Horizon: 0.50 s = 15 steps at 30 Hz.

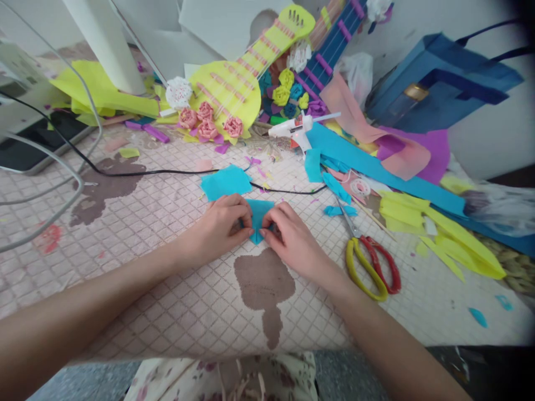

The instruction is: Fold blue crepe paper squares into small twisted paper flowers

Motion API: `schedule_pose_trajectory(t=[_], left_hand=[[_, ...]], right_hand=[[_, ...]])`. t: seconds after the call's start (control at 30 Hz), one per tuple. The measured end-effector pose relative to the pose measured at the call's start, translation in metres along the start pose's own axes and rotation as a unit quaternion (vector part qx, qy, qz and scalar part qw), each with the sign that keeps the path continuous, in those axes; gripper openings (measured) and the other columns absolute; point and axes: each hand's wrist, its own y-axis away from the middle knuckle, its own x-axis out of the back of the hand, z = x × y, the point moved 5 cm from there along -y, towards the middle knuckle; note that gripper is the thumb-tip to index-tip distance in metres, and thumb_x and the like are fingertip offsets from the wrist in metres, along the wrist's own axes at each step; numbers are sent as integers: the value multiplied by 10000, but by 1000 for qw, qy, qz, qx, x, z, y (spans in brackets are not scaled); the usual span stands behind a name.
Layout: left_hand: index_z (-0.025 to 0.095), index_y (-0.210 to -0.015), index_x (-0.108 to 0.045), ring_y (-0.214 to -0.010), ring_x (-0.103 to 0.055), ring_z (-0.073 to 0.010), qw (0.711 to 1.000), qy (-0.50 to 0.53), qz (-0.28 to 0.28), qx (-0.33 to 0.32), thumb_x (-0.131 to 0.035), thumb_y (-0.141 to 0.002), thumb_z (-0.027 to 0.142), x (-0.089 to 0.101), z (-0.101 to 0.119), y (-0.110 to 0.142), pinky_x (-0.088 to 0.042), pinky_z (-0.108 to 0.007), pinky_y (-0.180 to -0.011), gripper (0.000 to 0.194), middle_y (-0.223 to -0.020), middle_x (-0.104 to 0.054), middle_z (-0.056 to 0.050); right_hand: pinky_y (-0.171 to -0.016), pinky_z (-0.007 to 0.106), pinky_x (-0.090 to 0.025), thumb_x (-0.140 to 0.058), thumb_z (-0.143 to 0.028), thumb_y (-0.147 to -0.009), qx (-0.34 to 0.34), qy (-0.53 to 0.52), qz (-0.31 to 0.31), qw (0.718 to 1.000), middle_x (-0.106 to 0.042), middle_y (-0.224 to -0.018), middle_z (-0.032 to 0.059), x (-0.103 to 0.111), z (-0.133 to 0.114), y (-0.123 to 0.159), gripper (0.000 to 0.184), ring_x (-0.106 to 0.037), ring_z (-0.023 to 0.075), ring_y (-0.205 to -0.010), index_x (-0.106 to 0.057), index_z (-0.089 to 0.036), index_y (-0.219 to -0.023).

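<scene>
Between my two hands is a small piece of blue crepe paper [259,208], its lower corners folded in to a point. My left hand [229,220] pinches its left side with thumb and fingers. On the right side, my right hand [288,234] grips the paper in the same pinch. Just beyond my left hand a larger blue crepe paper square [227,182] lies flat on the cloth. Scissors [364,259] with one yellow and one red handle rest to the right of my right hand, near small twisted blue paper strips [339,210].
A white glue gun [292,131] lies past the papers, its black cord [167,171] crossing the table. Behind stands a yellow paper guitar [234,83] with pink paper flowers [208,128]. Yellow crepe paper [463,239] and a blue bag [443,83] are at right, a phone [37,145] at left.
</scene>
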Motion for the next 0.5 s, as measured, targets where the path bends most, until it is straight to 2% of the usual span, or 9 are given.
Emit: schedule_pose_trajectory(t=[0.5], left_hand=[[164,-722,-563,-873,-532,-207,999,-44,4,26,-527,-798,151,-3,4,-1,-431,-390,-816,85,-904,-574,-60]], right_hand=[[-755,345,-449,-485,-137,-867,5,7,13,1000,-496,-882,46,-1,-1,-1,107,-514,182,-842,-473,-205,-785]])
